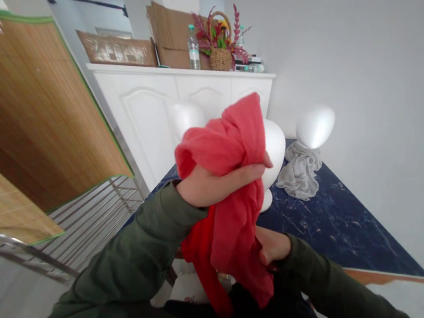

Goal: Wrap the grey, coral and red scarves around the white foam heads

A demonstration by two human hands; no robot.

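Red scarf [226,146] bunched up right in front of the camera, and both hands are on it! Left hand [216,186], out of a dark green sleeve [160,240], wraps across the top, fingers curled shut around a thick fold. Right hand [273,245] comes in from below, closed on the fabric, its fingers buried in the folds. Loose cloth hangs down past it. Just behind the scarf, a white mannequin head [275,145] stands on a blue marble-look table [325,217], with a second head [186,118] beyond it and a third head [316,126] off to the right, grey cloth [301,173] pooled at its base. Further back, a white cabinet [143,121] carries a wicker basket [220,55] of red flowers, a water bottle [193,48] and cardboard [178,32].
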